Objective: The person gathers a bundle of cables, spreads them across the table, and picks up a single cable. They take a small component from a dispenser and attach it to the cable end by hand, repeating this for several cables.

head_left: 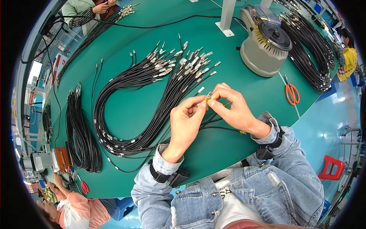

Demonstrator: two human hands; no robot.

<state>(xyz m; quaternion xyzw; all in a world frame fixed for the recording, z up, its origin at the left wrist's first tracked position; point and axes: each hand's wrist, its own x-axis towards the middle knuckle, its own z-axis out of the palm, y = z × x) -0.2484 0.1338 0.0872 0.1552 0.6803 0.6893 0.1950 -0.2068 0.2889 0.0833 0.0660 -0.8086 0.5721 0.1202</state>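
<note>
Jointly | left hand (186,119) + right hand (233,108) pinch connector (209,96) | long axis slants away, tip slightly rightward

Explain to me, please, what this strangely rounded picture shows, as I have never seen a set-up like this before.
There is no robot here: you are seeing a person's own bare hands, left and right. The single picture comes from a wide fisheye camera on the person's head, looking down, so straight edges bend near the rim. Its left is the person's left.

Both hands pinch a small silver-and-yellow piece between the fingertips; its exact kind is too small to tell.

On the green table lie bundles of black cables with light-coloured ends, including a large curved bundle beyond the hands. To the right are a grey machine with a dark round top and orange-handled scissors. Other people work nearby.
</note>
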